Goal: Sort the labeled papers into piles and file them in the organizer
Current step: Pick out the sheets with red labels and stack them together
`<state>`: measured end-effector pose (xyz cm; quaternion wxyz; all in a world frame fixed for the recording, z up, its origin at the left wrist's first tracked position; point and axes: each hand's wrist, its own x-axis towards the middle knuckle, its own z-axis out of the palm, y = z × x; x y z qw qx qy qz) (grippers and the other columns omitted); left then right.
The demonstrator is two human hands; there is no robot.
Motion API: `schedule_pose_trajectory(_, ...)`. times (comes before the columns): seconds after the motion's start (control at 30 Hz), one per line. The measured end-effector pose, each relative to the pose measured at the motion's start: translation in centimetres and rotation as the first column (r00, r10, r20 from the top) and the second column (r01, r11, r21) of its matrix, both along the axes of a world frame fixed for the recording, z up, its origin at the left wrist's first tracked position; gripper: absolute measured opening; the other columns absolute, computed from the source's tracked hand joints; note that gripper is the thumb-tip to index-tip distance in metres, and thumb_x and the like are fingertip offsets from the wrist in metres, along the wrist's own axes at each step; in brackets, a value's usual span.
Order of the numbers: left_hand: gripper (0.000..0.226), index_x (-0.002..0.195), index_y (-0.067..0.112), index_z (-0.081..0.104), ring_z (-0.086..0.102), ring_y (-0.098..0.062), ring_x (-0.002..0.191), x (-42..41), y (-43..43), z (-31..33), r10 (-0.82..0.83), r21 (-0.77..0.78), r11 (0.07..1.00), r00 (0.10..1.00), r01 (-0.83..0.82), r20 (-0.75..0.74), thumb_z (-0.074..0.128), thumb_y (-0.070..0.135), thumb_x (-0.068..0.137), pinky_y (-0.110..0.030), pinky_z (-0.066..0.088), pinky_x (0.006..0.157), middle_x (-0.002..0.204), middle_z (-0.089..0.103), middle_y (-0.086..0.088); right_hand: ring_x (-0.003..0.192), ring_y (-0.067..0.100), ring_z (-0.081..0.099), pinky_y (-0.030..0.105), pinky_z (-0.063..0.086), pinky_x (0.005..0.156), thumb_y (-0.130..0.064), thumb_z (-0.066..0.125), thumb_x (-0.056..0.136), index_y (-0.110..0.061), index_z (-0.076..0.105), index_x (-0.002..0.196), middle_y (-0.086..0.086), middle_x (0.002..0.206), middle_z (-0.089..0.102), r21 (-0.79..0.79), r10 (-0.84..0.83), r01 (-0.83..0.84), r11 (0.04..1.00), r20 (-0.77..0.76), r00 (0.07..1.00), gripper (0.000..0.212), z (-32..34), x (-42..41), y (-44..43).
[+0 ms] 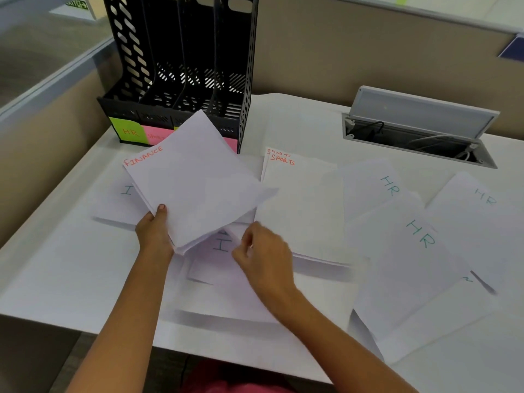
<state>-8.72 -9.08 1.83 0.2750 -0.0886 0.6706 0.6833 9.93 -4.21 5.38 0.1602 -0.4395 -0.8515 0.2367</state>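
At the upper left the organizer (181, 66) is black plastic, punched with slots, with a dull sheen along its dividers. Stuck on its front, the green note (124, 130) and the pink note (154, 136) are matt paper. The sheaf marked FINANCE (195, 188) at centre is thin white paper, smooth and matt. The surface (56, 279) beneath looks smooth, white, matt. At the upper right the hatch lid (419, 112) is pale grey — metal by the look of it — satin, not glossy.

Bright even light, soft shadows, motion blur
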Motion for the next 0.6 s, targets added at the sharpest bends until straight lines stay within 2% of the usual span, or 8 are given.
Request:
schedule_pose_trajectory(0.07, 0.031, 0.122, 0.008, 0.056, 0.058, -0.018, 0.084, -0.1, 0.1, -0.2, 0.011, -0.008, 1.0, 0.999, -0.011, 0.04, 0.052, 0.026, 0.096, -0.025, 0.05, 0.069, 0.105, 0.059, -0.005, 0.061, 0.014, 0.059, 0.025, 0.046, 0.054, -0.02, 0.063, 0.078, -0.015, 0.059, 0.079, -0.002, 0.071, 0.065, -0.177, -0.111, 0.078, 0.981, -0.187, 0.976, 0.006, 1.9, 0.3, 1.8)
schedule_pose_trajectory(0.17, 0.04, 0.134, -0.001, 0.044, 0.049, -0.01, 0.069, -0.4, 0.0, -0.5, 0.04, 0.06, 0.997, 0.982, -0.051, 0.185, 0.042, 0.021, 0.1, -0.009, 0.046, 0.048, 0.084, 0.052, -0.002, 0.054, 0.0, 0.055, 0.008, 0.04, 0.048, -0.019, 0.066, 0.076, -0.022, 0.063, 0.075, -0.011, 0.065, 0.063, -0.342, -0.261, 0.131, 0.931, -0.368, 0.892, 0.005, 4.6, 0.8, 4.4)
schedule_pose_trajectory(0.27, 0.041, 0.136, 0.002, 0.044, 0.055, -0.016, 0.086, 0.0, -0.4, -0.4, 0.004, 0.067, 0.998, 0.986, -0.015, 0.164, 0.045, 0.02, 0.099, -0.02, 0.05, 0.075, 0.102, 0.054, -0.005, 0.044, 0.0, 0.05, 0.016, 0.039, 0.044, -0.012, 0.062, 0.081, -0.021, 0.068, 0.08, -0.01, 0.06, 0.061, -0.515, -0.409, 0.139, 0.846, -0.46, 0.788, 0.011, 6.3, 1.4, 6.8)
schedule_pose_trajectory(0.33, 0.044, 0.137, 0.003, 0.042, 0.055, -0.016, 0.086, -0.1, -0.7, -0.7, 0.015, 0.081, 0.996, 0.989, -0.028, 0.146, 0.049, 0.018, 0.096, -0.029, 0.046, 0.086, 0.105, 0.054, -0.005, 0.046, 0.005, 0.047, 0.014, 0.037, 0.044, -0.01, 0.059, 0.085, -0.019, 0.068, 0.087, -0.006, 0.06, 0.061, -0.599, -0.489, 0.105, 0.793, -0.526, 0.696, 0.013, 7.2, 2.0, 8.2)
schedule_pose_trajectory(0.4, 0.041, 0.134, 0.003, 0.046, 0.057, -0.018, 0.087, -0.3, -0.7, -1.0, 0.026, 0.059, 0.998, 0.988, -0.035, 0.155, 0.05, 0.018, 0.096, -0.029, 0.049, 0.078, 0.103, 0.057, -0.006, 0.053, 0.006, 0.05, 0.012, 0.038, 0.046, -0.012, 0.06, 0.087, -0.02, 0.066, 0.093, -0.007, 0.065, 0.062, -0.611, -0.527, 0.105, 0.785, -0.569, 0.631, 0.011, 8.0, 2.7, 9.4)
schedule_pose_trajectory(0.47, 0.034, 0.122, 0.001, 0.056, 0.055, -0.024, 0.091, -0.4, -0.6, -1.3, 0.036, -0.113, 0.993, 0.999, -0.034, 0.019, 0.052, 0.022, 0.096, -0.026, 0.049, 0.07, 0.106, 0.059, -0.01, 0.064, 0.007, 0.054, 0.014, 0.043, 0.056, -0.012, 0.06, 0.089, -0.018, 0.065, 0.098, -0.007, 0.075, 0.065, -0.613, -0.582, 0.15, 0.776, -0.604, 0.545, 0.012, 8.7, 3.5, 10.8)
schedule_pose_trajectory(0.53, 0.03, 0.113, 0.001, 0.062, 0.058, -0.028, 0.091, -0.3, -0.7, -1.6, -0.001, -0.226, 0.974, 0.99, -0.031, -0.139, 0.054, 0.023, 0.095, -0.032, 0.049, 0.08, 0.104, 0.062, -0.013, 0.073, 0.005, 0.058, 0.015, 0.046, 0.067, -0.012, 0.058, 0.091, -0.017, 0.068, 0.101, -0.008, 0.083, 0.067, -0.543, -0.604, 0.284, 0.79, -0.612, 0.51, 0.015, 9.2, 4.0, 12.2)
schedule_pose_trajectory(0.6, 0.027, 0.108, 0.002, 0.064, 0.059, -0.031, 0.091, -0.2, -0.7, -1.7, -0.041, -0.269, 0.963, 0.979, -0.015, -0.201, 0.055, 0.023, 0.094, -0.038, 0.049, 0.088, 0.106, 0.065, -0.017, 0.083, 0.002, 0.059, 0.007, 0.045, 0.074, -0.014, 0.055, 0.093, -0.018, 0.07, 0.103, -0.008, 0.096, 0.067, -0.378, -0.59, 0.462, 0.803, -0.616, 0.522, 0.018, 9.7, 4.3, 13.2)
